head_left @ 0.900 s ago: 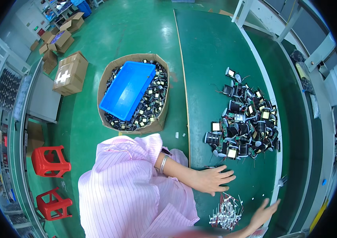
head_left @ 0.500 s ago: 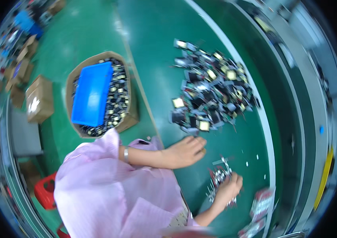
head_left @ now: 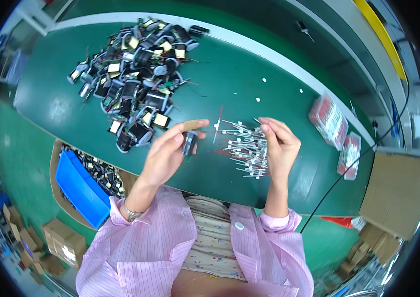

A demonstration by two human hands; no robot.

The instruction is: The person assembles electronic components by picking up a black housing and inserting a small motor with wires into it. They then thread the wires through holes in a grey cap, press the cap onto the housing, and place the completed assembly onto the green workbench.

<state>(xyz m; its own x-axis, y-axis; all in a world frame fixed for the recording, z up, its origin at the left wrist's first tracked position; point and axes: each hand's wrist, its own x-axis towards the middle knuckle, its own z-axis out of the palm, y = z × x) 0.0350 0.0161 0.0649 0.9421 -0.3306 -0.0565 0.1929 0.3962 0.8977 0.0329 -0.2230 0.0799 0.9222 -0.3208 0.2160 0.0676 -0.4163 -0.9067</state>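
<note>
My left hand (head_left: 168, 148) is raised over the table's near side, its fingers closed round a small black electronic part (head_left: 188, 143) with a grey edge. A finger of this hand has a tan wrapping. Thin leads run from the part toward the right. Opposite it, my right hand (head_left: 281, 141) has thumb and fingers pinched together at the edge of a pile of short red and white connector wires (head_left: 249, 151). A small white tip, seemingly a wire end, shows at the pinch; the rest is hidden by the fingers.
A large heap of similar black parts (head_left: 131, 89) with yellow pads covers the table's left side. Two clear boxes of wires (head_left: 328, 121) lie at the right. Below the left edge stands a carton of parts holding a blue tray (head_left: 84, 190). A black cable (head_left: 341, 175) crosses the right side.
The view has swung round toward the table. My left hand, earlier resting without a part by the heap, now holds a black part. My right hand has lifted from the pile to its edge.
</note>
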